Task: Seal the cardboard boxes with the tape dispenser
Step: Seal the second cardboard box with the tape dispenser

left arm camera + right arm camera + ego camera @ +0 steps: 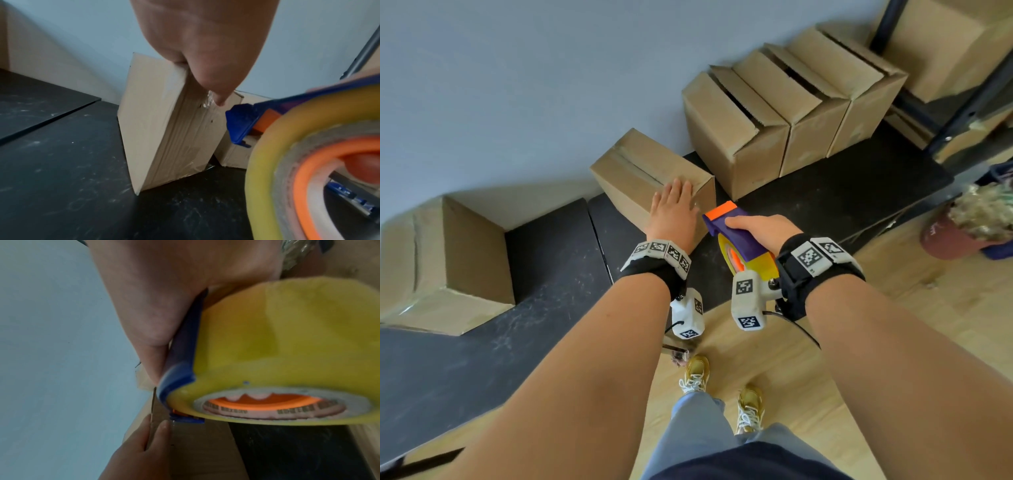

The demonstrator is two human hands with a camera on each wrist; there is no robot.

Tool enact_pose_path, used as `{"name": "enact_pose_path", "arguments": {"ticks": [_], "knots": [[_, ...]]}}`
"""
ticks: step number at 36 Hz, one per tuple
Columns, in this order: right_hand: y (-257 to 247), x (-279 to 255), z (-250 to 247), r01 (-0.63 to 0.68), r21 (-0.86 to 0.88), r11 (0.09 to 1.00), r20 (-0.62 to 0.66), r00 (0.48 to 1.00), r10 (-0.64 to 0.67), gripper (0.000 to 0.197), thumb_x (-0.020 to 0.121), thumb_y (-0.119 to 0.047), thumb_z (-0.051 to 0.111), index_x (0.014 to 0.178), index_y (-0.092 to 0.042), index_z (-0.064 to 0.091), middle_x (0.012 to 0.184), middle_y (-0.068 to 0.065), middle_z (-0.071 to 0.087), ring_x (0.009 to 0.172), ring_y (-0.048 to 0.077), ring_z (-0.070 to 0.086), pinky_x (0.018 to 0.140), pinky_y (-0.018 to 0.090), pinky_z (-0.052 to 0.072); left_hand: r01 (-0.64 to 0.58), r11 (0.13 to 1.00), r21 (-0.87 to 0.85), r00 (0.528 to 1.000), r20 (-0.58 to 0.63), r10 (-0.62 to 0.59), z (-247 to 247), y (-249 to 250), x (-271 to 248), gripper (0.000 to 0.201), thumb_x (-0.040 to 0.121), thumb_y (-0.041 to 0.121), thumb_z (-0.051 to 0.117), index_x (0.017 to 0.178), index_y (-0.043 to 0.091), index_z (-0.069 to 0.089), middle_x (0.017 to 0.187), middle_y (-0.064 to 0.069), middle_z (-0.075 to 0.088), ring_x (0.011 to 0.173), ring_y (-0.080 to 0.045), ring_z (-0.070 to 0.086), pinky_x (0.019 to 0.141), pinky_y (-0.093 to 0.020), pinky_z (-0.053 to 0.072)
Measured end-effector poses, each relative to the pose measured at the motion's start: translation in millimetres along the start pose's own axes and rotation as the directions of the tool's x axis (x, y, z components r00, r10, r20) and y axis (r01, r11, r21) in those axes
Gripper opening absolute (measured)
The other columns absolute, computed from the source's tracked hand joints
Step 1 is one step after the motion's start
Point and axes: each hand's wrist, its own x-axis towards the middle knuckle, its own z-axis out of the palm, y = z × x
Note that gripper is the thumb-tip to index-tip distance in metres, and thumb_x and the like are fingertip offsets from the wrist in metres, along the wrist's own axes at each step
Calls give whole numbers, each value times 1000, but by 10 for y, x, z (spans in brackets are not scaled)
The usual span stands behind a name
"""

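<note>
Two hands — left (674, 209) flat on cardboard box (640, 168), right (763, 230) gripping plastic dispenser (736, 240).

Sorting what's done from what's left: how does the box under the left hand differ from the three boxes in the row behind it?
The box under the left hand has its flaps closed flat; the three row boxes have flaps gaping along dark gaps. It stands alone with clear tape on its side; they stand pressed side by side, with no tape visible. All are plain brown cardboard on the black table.
</note>
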Motion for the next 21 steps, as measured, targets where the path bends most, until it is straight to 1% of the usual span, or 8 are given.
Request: {"name": "enact_pose_path", "arguments": {"ticks": [3, 5, 9, 11, 13, 14, 18, 21], "knots": [[-30, -49, -8, 1, -9, 1000, -9, 1000, -1, 73, 73, -59, 73, 124, -9, 57, 117, 12, 65, 100, 25, 64, 95, 39, 51, -4, 1000, -9, 1000, -12, 4, -18, -25, -64, 57, 102, 31, 38, 152, 13, 17, 160, -6, 12, 148, -23, 7, 119, -38, 5], [-46, -70, -30, 4, -3, 1000, -12, 1000, -4, 70, 75, -57, 72, 124, -9, 57, 118, 12, 64, 101, 25, 63, 95, 38, 50, -19, 1000, -2, 999, -44, 19, -43, -53, -101, 59, 101, 30, 40, 153, 14, 16, 161, -5, 11, 148, -23, 7, 120, -39, 6], [-22, -75, -77, 7, -3, 1000, -16, 1000, -8, 68, 77, -56, 71, 124, -10, 56, 119, 12, 64, 102, 26, 63, 97, 40, 49, -95, 988, 118, 992, -73, 104, -63, -54, -148, 58, 101, 31, 40, 152, 15, 19, 160, -4, 15, 148, -21, 10, 120, -41, 10], [8, -69, -98, 2, 1, 1000, -28, 1000, -2, 68, 75, -58, 72, 122, -11, 58, 117, 12, 65, 100, 26, 64, 96, 41, 50, -57, 996, 63, 996, -59, 60, -64, -40, -122, 59, 101, 34, 40, 152, 14, 18, 160, -4, 15, 148, -22, 10, 120, -39, 9], [52, -60, -117, -13, 5, 1000, -38, 999, 13, 67, 74, -58, 72, 119, -11, 58, 115, 12, 65, 98, 26, 64, 96, 42, 50, 14, 1000, 12, 999, -41, -14, -42, -42, -63, 63, 101, 40, 36, 154, 14, 13, 161, -5, 10, 148, -22, 6, 120, -38, 5], [77, -53, -127, -21, 5, 1000, -41, 999, 22, 66, 74, -58, 73, 119, -11, 58, 114, 12, 66, 98, 27, 64, 96, 42, 50, 37, 999, 22, 999, -37, -36, -26, -42, -34, 64, 101, 42, 34, 154, 14, 10, 161, -5, 7, 149, -23, 3, 120, -38, 3], [159, -9, -159, -46, -14, 999, -30, 999, 45, 62, 76, -57, 71, 116, -11, 56, 113, 12, 65, 98, 26, 64, 95, 38, 50, 37, 993, 108, 999, -44, -32, 26, -30, 66, 68, 99, 49, 33, 154, 21, 8, 162, -4, 2, 149, -24, -1, 120, -42, -1], [200, 32, -166, -64, -27, 998, -36, 997, 63, 69, 75, -58, 71, 123, -11, 55, 115, 11, 65, 99, 26, 63, 93, 38, 50, 41, 992, 123, 998, -57, -34, 85, -20, 107, 68, 98, 49, 36, 154, 22, 9, 161, -5, 5, 149, -25, 2, 120, -44, 1]]}}
